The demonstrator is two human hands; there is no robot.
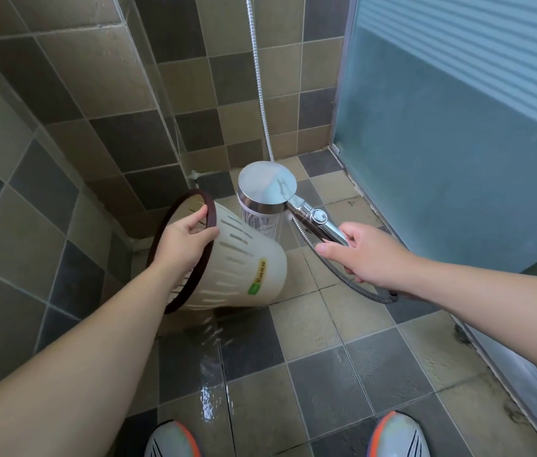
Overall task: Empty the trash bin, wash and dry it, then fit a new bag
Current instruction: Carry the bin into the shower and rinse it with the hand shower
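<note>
The washing step was in hand: the bin held no bag or rubbish that could be seen, and water was running. The left hand (pixel 185 240) gripped the trash bin (pixel 234 268) by its dark rim (pixel 209 212), fingers curled inside the mouth and thumb outside, holding the cream slotted bin tipped on its side above the tiled floor (pixel 326 374), its mouth towards the left wall and its base towards the shower head (pixel 265 186). The right hand (pixel 364 255) was closed round the chrome handle, aiming the spray down onto the bin's outer wall near the base, while the metal hose (pixel 262 94) looped below the wrist and rose along the back wall. Water ran off the bin's underside and formed a wet streak towards the near edge of the floor, between two shoes (pixel 395 437). By my judgement the outside was only partly rinsed and the inside awaited; the next move would call for turning the bin so that its mouth faced the spray, keeping the wet rim from slipping. Counted: one bin, one shower head, one hose, one green-and-yellow label (pixel 257 275), two hands, two shoes.
</note>
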